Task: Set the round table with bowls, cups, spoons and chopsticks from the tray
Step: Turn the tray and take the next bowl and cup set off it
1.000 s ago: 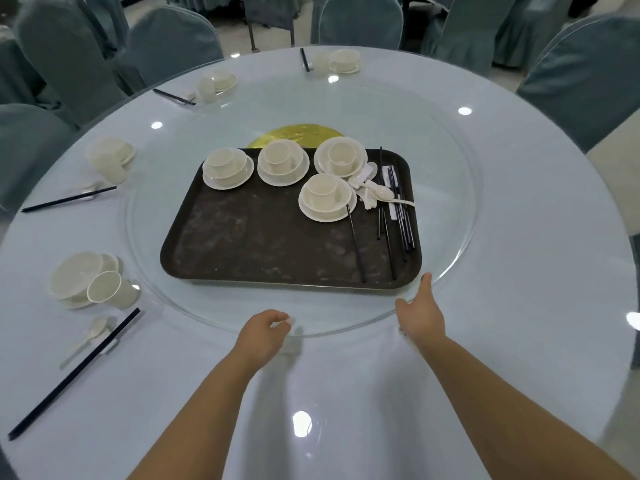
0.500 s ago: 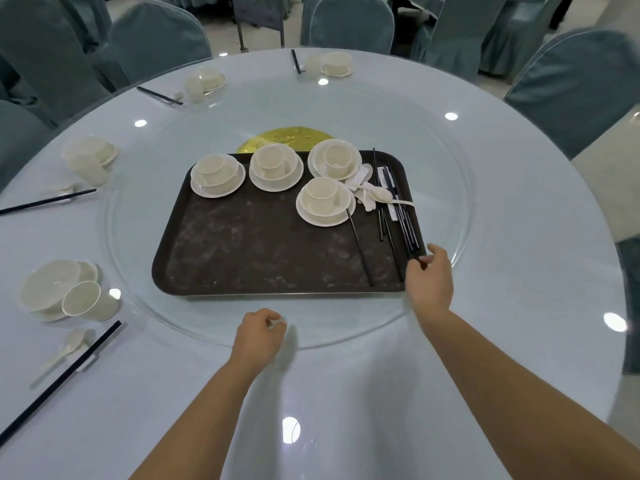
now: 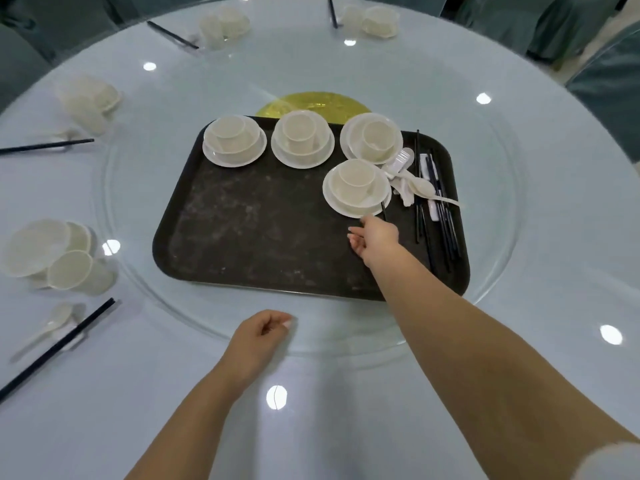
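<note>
- So the right hand (image 3: 374, 239) has left the near right corner of the tray (image 3: 263, 237), where it sat a moment ago, and is now out over the tray itself, reaching toward the closest bowl set (image 3: 356, 188).
- Looks like the turning or nudging bit is done and the person is going for the next place setting, so the pickup is just starting.
- Right hand's fingers are loosely spread, holding nothing. The fingertips sit just short of that set's front rim; can't tell if they're touching it yet.
- That set is a plate with a bowl and a cup stacked in it. It sits right of the tray's middle, with one loose chopstick (image 3: 383, 211) poking out beside the hand.
- Three more stacked sets line the tray's far edge. The spoons (image 3: 412, 185) and remaining chopsticks (image 3: 440, 216) are piled at the right side, just beside the hand.
- Left hand (image 3: 258, 341) hasn't really moved: loosely curled on the table at the edge of the glass turntable (image 3: 491, 116), gripping nothing.
- Four places around the left and far rim of the table (image 3: 346, 427) are already laid, so roughly half to go, judging by the four sets left.
</note>
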Action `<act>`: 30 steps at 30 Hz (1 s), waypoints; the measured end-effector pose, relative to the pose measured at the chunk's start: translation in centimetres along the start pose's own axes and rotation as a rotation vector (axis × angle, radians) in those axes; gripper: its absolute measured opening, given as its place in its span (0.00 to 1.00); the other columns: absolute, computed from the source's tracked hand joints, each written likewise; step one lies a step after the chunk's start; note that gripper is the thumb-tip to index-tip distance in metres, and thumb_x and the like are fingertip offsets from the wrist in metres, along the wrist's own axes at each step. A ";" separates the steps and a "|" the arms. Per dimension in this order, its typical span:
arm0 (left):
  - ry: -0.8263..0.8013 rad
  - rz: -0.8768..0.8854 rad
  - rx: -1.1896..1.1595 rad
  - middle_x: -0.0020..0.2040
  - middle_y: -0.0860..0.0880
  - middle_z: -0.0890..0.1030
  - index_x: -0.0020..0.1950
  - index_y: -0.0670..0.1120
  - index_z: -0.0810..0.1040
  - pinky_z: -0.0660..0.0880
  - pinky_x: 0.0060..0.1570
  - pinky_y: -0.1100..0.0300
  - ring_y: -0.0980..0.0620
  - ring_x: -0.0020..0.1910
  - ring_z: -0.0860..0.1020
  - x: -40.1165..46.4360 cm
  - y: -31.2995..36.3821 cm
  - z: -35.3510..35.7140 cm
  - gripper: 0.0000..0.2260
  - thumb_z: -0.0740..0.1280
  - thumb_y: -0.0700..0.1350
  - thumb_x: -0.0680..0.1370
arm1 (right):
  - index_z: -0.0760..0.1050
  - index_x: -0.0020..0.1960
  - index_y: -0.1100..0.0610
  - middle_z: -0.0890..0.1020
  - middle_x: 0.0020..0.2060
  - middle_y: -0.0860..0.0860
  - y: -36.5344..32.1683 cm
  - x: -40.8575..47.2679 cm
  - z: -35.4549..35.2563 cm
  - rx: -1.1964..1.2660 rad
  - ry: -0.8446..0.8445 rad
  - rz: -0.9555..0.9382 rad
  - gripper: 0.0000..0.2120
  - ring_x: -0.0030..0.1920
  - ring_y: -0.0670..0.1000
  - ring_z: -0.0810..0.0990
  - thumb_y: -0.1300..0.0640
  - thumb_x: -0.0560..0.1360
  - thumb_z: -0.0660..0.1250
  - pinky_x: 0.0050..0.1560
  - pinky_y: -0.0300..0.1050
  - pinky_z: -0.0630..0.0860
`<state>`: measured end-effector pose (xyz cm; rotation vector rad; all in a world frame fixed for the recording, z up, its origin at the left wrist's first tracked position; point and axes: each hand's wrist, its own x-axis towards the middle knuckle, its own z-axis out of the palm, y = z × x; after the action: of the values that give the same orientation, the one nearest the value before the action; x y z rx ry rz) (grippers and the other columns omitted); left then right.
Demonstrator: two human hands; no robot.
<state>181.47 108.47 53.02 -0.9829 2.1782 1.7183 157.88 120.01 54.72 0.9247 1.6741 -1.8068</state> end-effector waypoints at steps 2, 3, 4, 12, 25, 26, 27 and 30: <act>0.006 0.019 -0.003 0.45 0.50 0.82 0.48 0.55 0.82 0.74 0.36 0.72 0.60 0.39 0.78 0.1 -0.1 0.2 0.04 0.67 0.46 0.79 | 0.69 0.44 0.60 0.79 0.37 0.59 -0.9 1.1 0.8 0.158 0.014 0.048 0.06 0.30 0.51 0.77 0.64 0.79 0.58 0.21 0.33 0.72; 0.014 0.031 -0.006 0.44 0.51 0.82 0.47 0.55 0.81 0.73 0.36 0.73 0.62 0.37 0.78 0.2 -0.1 0.4 0.05 0.67 0.46 0.78 | 0.69 0.42 0.60 0.78 0.36 0.58 -1.3 1.7 1.2 0.233 0.025 0.072 0.08 0.30 0.51 0.76 0.65 0.80 0.57 0.20 0.33 0.71; 0.017 0.042 -0.005 0.44 0.51 0.82 0.47 0.56 0.81 0.72 0.36 0.74 0.63 0.37 0.78 0.1 -0.1 0.6 0.05 0.67 0.46 0.78 | 0.70 0.41 0.60 0.77 0.34 0.57 -1.6 2.1 1.3 0.281 0.051 0.083 0.10 0.30 0.51 0.75 0.65 0.80 0.55 0.19 0.32 0.69; 0.002 0.037 0.007 0.48 0.52 0.81 0.50 0.58 0.80 0.74 0.40 0.73 0.55 0.46 0.79 0.0 -0.4 0.6 0.05 0.66 0.48 0.79 | 0.74 0.55 0.61 0.82 0.43 0.58 1.0 2.3 1.8 -0.026 0.131 -0.166 0.13 0.26 0.47 0.67 0.68 0.76 0.55 0.20 0.35 0.62; 0.099 -0.041 -0.193 0.49 0.57 0.84 0.51 0.53 0.83 0.75 0.50 0.65 0.58 0.51 0.80 -2.7 -0.7 0.6 0.05 0.67 0.48 0.78 | 0.76 0.50 0.57 0.78 0.33 0.56 3.5 -2.3 -4.6 -0.377 -0.154 -0.289 0.10 0.21 0.47 0.62 0.69 0.76 0.60 0.18 0.34 0.58; 0.121 -0.050 -0.200 0.50 0.56 0.83 0.51 0.53 0.82 0.75 0.52 0.63 0.58 0.51 0.80 -3.2 -1.0 0.3 0.05 0.67 0.48 0.78 | 0.76 0.50 0.57 0.79 0.33 0.56 3.6 -3.2 -5.1 -0.412 -0.187 -0.307 0.09 0.21 0.47 0.62 0.68 0.76 0.61 0.18 0.34 0.57; 0.147 -0.056 -0.208 0.51 0.55 0.83 0.52 0.53 0.82 0.75 0.53 0.62 0.57 0.52 0.80 -3.6 -1.3 0.1 0.06 0.67 0.49 0.78 | 0.77 0.50 0.57 0.79 0.33 0.56 3.8 -4.0 -5.5 -0.451 -0.220 -0.324 0.09 0.20 0.47 0.62 0.68 0.76 0.62 0.19 0.33 0.57; 0.211 -0.077 -0.256 0.56 0.50 0.81 0.59 0.50 0.78 0.76 0.58 0.55 0.52 0.55 0.79 -5.2 -2.0 -0.7 0.11 0.65 0.51 0.80 | 0.78 0.51 0.58 0.80 0.34 0.57 5.0 -6.8 -6.4 -0.609 -0.309 -0.377 0.09 0.19 0.45 0.64 0.68 0.75 0.63 0.20 0.34 0.59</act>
<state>186.78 109.52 54.43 -1.3488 2.0402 1.9722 166.89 125.24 56.61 0.0698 2.0952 -1.4016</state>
